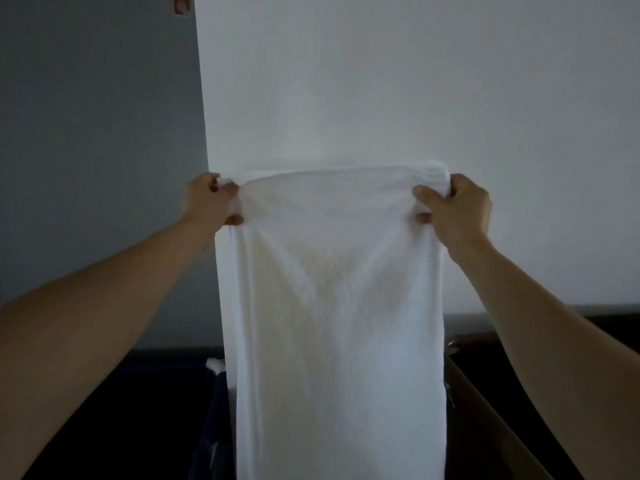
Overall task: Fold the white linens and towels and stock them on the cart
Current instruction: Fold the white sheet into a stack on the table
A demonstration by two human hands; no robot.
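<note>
Clamped on the top corners of a white towel (339, 306), both hands raised at arm's length. Left hand (211, 199) curled tight round one corner, thumb in front, cloth bunched in the fist. Right hand (457, 209) gripping the other corner, thumb and one fingertip on the near face, the rest tucked behind. Well apart and level with each other, the top edge stretched between them and rolled over toward the far side. Hanging straight down from the hands in a long flat strip, faint creases fanning from each grip, lower end cut off by the frame.

Behind both hands, a plain white wall (415, 81), filling everything above and beyond the right hand. Past the left hand, a grey panel (97, 116), meeting the white at a straight vertical edge right above that hand. High above the left hand, a small red-and-white sticker (182, 8), too blurred to read.

Far below the right hand, a dark band (464, 323) along the foot of the wall, then a brown box (485, 410) just beside the towel. Far below the left hand, a dark blue bin (211, 427) against the towel's other edge, a scrap of white linen (216, 363) at its rim. Dim room, nearly black low down.
</note>
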